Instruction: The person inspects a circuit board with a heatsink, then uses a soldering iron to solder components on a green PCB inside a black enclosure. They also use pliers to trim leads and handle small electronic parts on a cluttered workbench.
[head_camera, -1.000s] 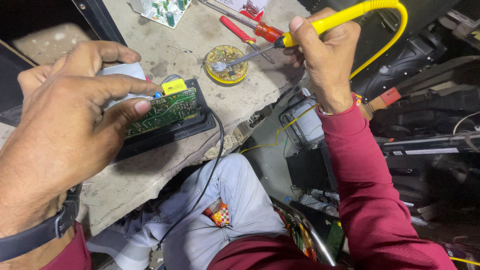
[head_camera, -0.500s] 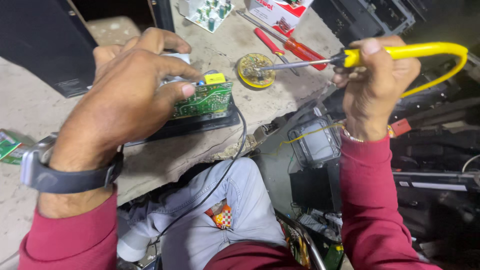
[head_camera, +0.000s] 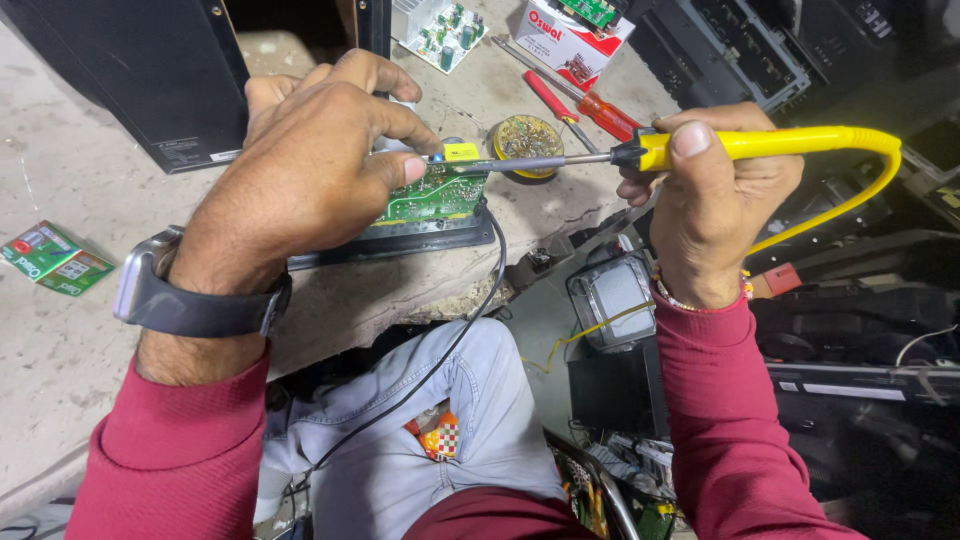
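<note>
The left hand (head_camera: 310, 165) lies curled over a green circuit board (head_camera: 435, 195), fingers bent and pressed together, the thumb and forefinger pinched at the board's upper edge; what they pinch there is too small to tell. A dark, smooth watch (head_camera: 185, 295) wraps the wrist above a red sleeve (head_camera: 175, 450). The board sits flat in a shallow black plastic tray (head_camera: 400, 242) on a rough, pitted stone bench (head_camera: 80, 340), near its crumbling front edge. A thin black wire (head_camera: 455, 335) runs from the tray down over the edge and across the person's pale blue trousers.

The right hand (head_camera: 715, 205) is closed in a fist around the glossy yellow handle of a soldering iron (head_camera: 640, 152), thumb laid on top. The iron's slim grey metal shaft reaches left, and its tip meets the board just beside a small yellow block, close to the left forefinger.

Behind the shaft stands a round, shallow tin (head_camera: 527, 140) crusted with brownish paste. Two red-handled screwdrivers (head_camera: 585, 105) lie next to it, near a cardboard box (head_camera: 575, 35). A small green packet (head_camera: 52, 258) lies flat at the bench's left.
</note>
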